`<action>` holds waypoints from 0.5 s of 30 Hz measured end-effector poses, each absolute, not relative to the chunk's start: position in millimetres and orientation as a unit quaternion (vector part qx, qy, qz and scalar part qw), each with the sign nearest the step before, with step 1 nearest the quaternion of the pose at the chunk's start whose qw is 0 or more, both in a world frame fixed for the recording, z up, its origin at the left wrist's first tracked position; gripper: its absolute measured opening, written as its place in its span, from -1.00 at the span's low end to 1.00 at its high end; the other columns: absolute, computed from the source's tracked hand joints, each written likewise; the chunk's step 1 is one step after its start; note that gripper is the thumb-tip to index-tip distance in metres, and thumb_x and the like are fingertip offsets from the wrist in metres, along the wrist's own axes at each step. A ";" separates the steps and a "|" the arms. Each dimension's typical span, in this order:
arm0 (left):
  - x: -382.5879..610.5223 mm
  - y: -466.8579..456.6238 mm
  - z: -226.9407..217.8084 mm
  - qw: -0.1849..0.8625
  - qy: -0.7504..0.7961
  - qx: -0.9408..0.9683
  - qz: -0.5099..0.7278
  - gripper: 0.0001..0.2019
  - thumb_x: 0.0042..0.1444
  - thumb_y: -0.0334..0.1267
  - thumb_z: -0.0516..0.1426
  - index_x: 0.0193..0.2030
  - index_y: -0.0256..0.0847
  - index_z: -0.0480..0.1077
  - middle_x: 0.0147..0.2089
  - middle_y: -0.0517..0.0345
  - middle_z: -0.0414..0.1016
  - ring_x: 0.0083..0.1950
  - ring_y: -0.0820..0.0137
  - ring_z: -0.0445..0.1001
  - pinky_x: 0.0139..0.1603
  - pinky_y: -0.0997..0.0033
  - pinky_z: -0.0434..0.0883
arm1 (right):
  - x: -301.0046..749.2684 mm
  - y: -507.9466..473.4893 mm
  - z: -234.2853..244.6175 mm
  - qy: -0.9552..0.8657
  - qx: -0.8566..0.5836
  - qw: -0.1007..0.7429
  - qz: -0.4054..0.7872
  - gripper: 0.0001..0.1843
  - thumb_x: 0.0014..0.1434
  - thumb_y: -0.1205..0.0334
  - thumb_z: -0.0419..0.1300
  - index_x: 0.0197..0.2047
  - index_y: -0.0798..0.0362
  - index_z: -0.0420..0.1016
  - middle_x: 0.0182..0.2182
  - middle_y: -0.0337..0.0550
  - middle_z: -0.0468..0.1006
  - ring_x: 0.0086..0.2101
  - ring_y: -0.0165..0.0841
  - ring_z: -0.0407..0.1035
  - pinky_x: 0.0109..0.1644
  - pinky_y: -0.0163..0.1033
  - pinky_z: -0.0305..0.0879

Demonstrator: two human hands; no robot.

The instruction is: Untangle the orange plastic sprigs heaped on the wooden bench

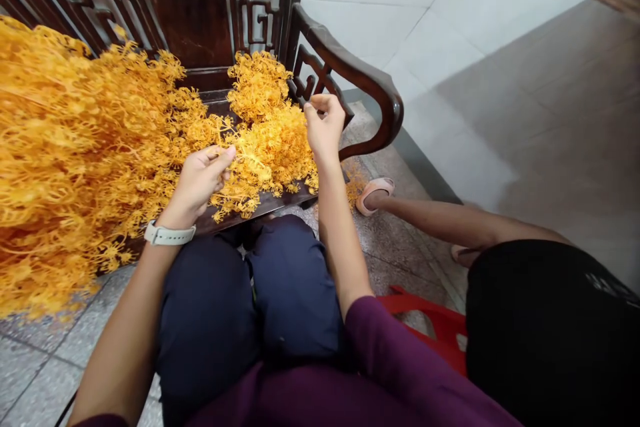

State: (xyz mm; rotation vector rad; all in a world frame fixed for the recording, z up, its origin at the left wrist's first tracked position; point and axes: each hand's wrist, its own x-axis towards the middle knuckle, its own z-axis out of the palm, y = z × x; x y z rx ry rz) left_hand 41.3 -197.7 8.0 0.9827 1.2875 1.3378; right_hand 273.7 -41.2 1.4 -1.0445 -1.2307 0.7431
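A big heap of orange plastic flower sprigs point(75, 147) covers the seat of a dark carved wooden bench point(350, 73). My left hand point(200, 177), with a white watch on its wrist, pinches a sprig at the front of the heap. My right hand point(324, 123) is closed on another part of the orange sprigs point(270, 140), close to the bench's curved armrest. My knees in dark trousers are just below the seat's front edge.
Another person sits at my right in black shorts point(550, 320), one leg stretched toward the bench, foot in a pink slipper point(373, 193). A red plastic stool point(430, 320) is between us. Speckled grey floor tiles lie below, with white wall tiles behind.
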 end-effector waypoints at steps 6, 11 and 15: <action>46.3 -193.1 5.0 0.461 0.536 0.401 0.582 -0.63 0.13 -0.01 0.46 -0.34 -0.21 0.47 -0.42 0.14 0.43 -0.48 0.46 0.39 -0.64 0.55 0.16 | 264.7 -106.2 6.6 -0.545 -0.395 0.603 0.428 -0.72 0.31 -0.07 0.35 -0.15 -0.04 0.50 -0.31 -0.22 0.55 -0.33 -0.41 0.42 -0.20 -0.24 0.44; 48.0 -190.6 4.4 0.400 0.536 0.433 0.605 -0.59 0.17 0.09 0.43 -0.32 -0.21 0.47 -0.41 0.16 0.43 -0.44 0.43 0.45 -0.54 0.49 0.27 | 236.4 -140.6 13.8 -0.596 -0.327 0.439 0.587 -0.41 0.27 -0.42 0.29 -0.17 -0.01 0.60 -0.22 -0.15 0.57 -0.32 -0.41 0.43 -0.32 -0.27 0.37; 46.4 -193.3 5.2 0.346 0.527 0.500 0.594 -0.61 0.20 0.08 0.41 -0.33 -0.23 0.53 -0.40 0.16 0.48 -0.40 0.44 0.43 -0.38 0.46 0.33 | 224.6 -140.6 11.3 -0.606 -0.322 0.440 0.578 -0.38 0.22 -0.45 0.33 -0.18 0.01 0.63 -0.28 -0.18 0.54 -0.25 -0.34 0.45 -0.22 -0.21 0.46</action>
